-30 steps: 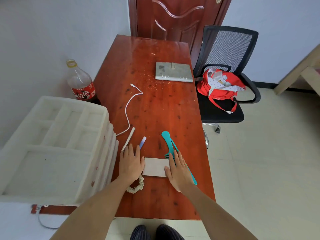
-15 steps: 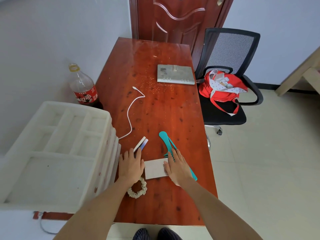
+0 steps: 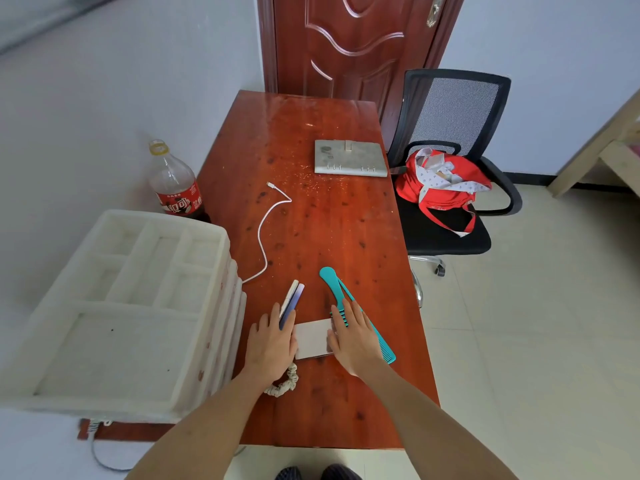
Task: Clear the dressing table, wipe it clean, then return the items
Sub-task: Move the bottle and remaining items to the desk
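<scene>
Red-brown dressing table [image 3: 322, 220], glossy, dark-knotted, finely speckled.

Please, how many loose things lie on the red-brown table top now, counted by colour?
On the table:
Teal: 2, the two combs
White: 4, the cable, the card, the hair tie, the stick
Purple: 1, the nail file
Grey: 1, the flat box
Total: 8

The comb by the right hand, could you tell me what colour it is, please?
Teal, a solid colour; the comb shows in the head view.
</scene>
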{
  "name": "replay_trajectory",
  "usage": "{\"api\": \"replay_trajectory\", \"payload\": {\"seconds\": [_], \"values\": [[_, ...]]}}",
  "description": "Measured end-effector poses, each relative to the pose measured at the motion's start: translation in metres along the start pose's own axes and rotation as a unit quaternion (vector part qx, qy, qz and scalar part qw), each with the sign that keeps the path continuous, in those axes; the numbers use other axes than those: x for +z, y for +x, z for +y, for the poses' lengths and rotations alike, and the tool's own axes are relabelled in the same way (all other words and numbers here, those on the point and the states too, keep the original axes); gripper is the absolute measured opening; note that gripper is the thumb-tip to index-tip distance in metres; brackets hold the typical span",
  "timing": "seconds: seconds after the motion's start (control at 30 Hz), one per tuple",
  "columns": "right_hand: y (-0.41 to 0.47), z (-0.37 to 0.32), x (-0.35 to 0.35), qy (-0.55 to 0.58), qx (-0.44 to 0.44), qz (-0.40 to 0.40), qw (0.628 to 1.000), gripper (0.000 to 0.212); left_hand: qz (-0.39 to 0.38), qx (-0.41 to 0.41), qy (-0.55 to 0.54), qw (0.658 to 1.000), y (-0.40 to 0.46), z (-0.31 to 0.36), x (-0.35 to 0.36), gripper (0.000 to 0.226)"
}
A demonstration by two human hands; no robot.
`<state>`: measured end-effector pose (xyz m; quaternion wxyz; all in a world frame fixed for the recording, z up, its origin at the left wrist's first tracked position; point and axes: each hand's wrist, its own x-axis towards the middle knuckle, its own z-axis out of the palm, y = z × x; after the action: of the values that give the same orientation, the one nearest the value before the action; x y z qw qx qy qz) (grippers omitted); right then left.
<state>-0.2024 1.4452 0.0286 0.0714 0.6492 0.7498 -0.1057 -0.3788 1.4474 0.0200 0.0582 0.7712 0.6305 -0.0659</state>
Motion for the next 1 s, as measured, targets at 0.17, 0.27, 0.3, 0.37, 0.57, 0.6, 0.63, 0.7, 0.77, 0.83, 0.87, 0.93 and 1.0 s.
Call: {"api": "replay_trajectory", "payload": {"seconds": [0.17, 0.27, 0.3, 0.37, 0.57, 0.6, 0.63, 0.7, 0.77, 0.83, 0.87, 0.93, 1.0], "values": [[-0.007, 0.000, -0.004, 0.004, 0.000, 0.030, 1.000, 0.057, 0.015, 0.017, 0.032, 0.999, -0.003, 0.000, -0.011, 0.055], [-0.010, 0.000, -0.012, 0.008, -0.005, 0.069, 0.998, 0.056, 0.055, 0.037, 0.039, 0.997, -0.005, 0.004, -0.023, 0.054], [-0.011, 0.000, -0.017, 0.009, -0.009, 0.087, 0.996, 0.056, 0.066, 0.041, 0.041, 0.996, -0.006, 0.006, -0.030, 0.054], [-0.011, 0.002, -0.030, 0.011, -0.022, 0.120, 0.992, 0.056, 0.100, 0.051, 0.039, 0.993, -0.008, 0.010, -0.043, 0.054], [-0.019, 0.018, -0.081, -0.005, -0.065, 0.166, 0.984, 0.056, 0.170, 0.014, 0.043, 0.984, -0.032, 0.035, -0.092, 0.051], [-0.021, 0.020, -0.088, -0.010, -0.077, 0.173, 0.982, 0.056, 0.179, 0.002, 0.045, 0.983, -0.038, 0.040, -0.100, 0.052], [-0.023, 0.021, -0.097, -0.015, -0.092, 0.181, 0.979, 0.057, 0.189, -0.013, 0.049, 0.981, -0.045, 0.046, -0.108, 0.053], [-0.030, 0.023, -0.116, -0.027, -0.136, 0.207, 0.968, 0.055, 0.218, -0.057, 0.055, 0.973, -0.061, 0.056, -0.127, 0.059], [-0.039, 0.023, -0.137, -0.051, -0.193, 0.243, 0.949, 0.052, 0.254, -0.092, 0.064, 0.961, -0.084, 0.064, -0.148, 0.064], [-0.051, 0.019, -0.157, -0.068, -0.250, 0.286, 0.923, 0.053, 0.284, -0.112, 0.085, 0.949, -0.116, 0.068, -0.166, 0.064], [-0.060, 0.014, -0.168, -0.068, -0.274, 0.301, 0.911, 0.053, 0.291, -0.124, 0.099, 0.943, -0.134, 0.068, -0.175, 0.065], [-0.079, 0.001, -0.188, -0.056, -0.317, 0.327, 0.888, 0.054, 0.302, -0.153, 0.131, 0.932, -0.173, 0.068, -0.191, 0.069], [-0.102, -0.019, -0.204, -0.038, -0.365, 0.342, 0.865, 0.056, 0.307, -0.191, 0.151, 0.920, -0.213, 0.064, -0.202, 0.075]]}}
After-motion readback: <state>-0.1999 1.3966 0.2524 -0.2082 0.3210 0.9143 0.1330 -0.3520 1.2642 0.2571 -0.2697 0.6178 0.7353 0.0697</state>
